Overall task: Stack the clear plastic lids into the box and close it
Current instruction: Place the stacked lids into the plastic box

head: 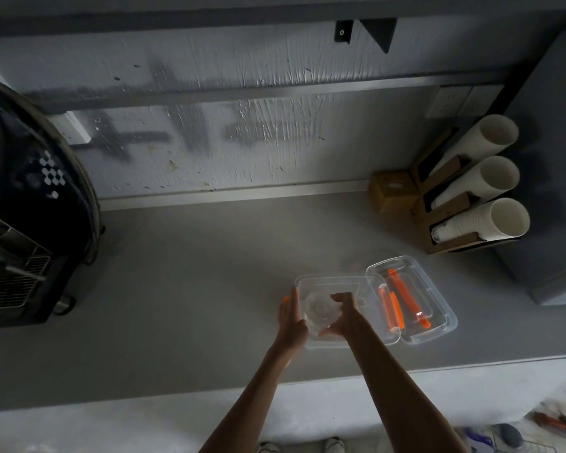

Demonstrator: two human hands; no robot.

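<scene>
A clear plastic box (327,282) sits open on the grey counter (193,289) near its front edge. Inside it lies a stack of round clear plastic lids (319,310). My left hand (291,317) presses against the stack's left side, at the box's left wall. My right hand (345,317) cups the stack from the right, fingers curled over its top. The box's own lid (438,308) rests upside down to the right, leaning on the box's right edge, with orange latches (402,300) on it. An orange latch (285,299) peeks out by my left fingers.
A black coffee machine (23,204) stands at the counter's left. A wooden holder with three stacks of white paper cups (484,188) stands at the back right, beside a grey cabinet (549,178). The wall runs along the back. Shoes and tools show on the floor below.
</scene>
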